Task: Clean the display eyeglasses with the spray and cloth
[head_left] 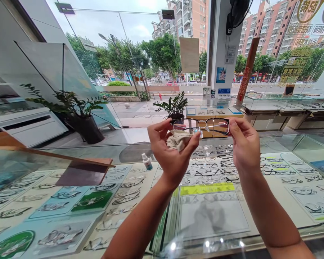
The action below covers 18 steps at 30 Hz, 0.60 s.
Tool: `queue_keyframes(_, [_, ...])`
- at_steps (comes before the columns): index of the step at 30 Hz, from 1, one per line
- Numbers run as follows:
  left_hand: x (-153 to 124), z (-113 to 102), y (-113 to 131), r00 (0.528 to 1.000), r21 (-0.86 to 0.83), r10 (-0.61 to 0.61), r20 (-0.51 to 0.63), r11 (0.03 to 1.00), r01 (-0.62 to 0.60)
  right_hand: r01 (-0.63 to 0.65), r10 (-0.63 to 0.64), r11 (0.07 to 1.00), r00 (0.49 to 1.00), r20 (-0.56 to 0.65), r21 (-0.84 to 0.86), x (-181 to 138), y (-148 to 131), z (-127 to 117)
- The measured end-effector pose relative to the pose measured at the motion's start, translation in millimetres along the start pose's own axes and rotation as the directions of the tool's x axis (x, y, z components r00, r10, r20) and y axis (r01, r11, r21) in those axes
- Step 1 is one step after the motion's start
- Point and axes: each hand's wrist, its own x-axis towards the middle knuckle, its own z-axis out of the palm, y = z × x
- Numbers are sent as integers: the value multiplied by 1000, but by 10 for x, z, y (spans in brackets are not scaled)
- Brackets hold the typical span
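Note:
I hold a pair of dark-framed glasses [205, 126] up in front of me, above a glass display counter [210, 216]. My left hand [171, 151] is closed around a beige cleaning cloth [178, 139] and pinches the left lens with thumb and fingers. My right hand [244, 145] grips the right end of the frame with its fingers curled. The lenses face me, level and roughly at chest height.
A small white spray bottle [147, 161] stands on the counter left of my hands. Several rows of glasses lie under the glass. Potted plants [78, 111] [174, 106] stand by the window, and another display counter [286, 104] lies at the right.

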Motion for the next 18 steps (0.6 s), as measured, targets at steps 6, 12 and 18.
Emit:
queue_keyframes(6, [-21, 3, -6, 999, 31, 31, -20, 999, -30, -19, 19, 999, 1000, -2, -43, 26, 72, -10])
queue_keyframes(12, [-5, 3, 29, 1000, 7, 13, -17, 1000, -13, -13, 14, 994, 1000, 9, -108, 26, 93, -5])
queue_keyframes(18, [36, 12, -18, 996, -18, -85, 16, 996, 85, 50, -51, 996, 999, -9, -77, -8, 49, 4])
